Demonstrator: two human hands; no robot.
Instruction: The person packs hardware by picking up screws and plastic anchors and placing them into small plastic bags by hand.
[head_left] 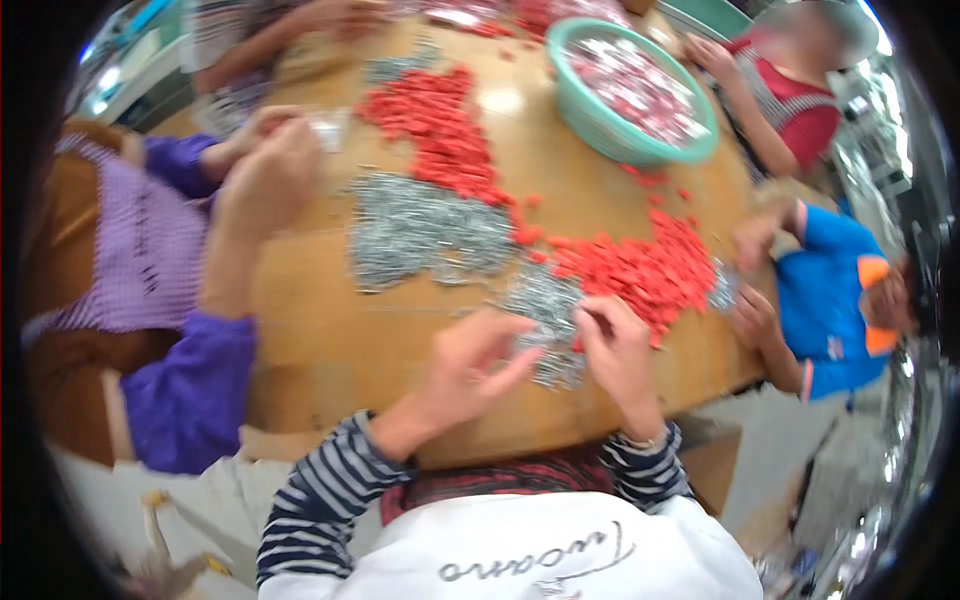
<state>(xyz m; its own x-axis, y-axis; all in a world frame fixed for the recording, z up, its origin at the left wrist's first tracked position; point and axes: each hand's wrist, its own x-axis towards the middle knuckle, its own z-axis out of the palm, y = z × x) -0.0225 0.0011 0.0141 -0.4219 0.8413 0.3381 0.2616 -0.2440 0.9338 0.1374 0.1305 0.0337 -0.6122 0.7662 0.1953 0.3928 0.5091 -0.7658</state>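
Observation:
My left hand is over the near side of the table, its thumb and fingers apart with nothing clear between them. My right hand has its fingertips pinched together above the near edge of a small pile of grey metal pieces, like screws or nails. Whatever the pinch holds is too blurred to tell. Red plastic pieces are heaped just beyond my right hand. A larger grey metal pile lies past my left hand, with more red pieces behind it.
A green plastic basin full of small clear packets with red in them stands at the far right of the wooden table. A person in purple sleeves sits left, one in a blue shirt right; others sit across.

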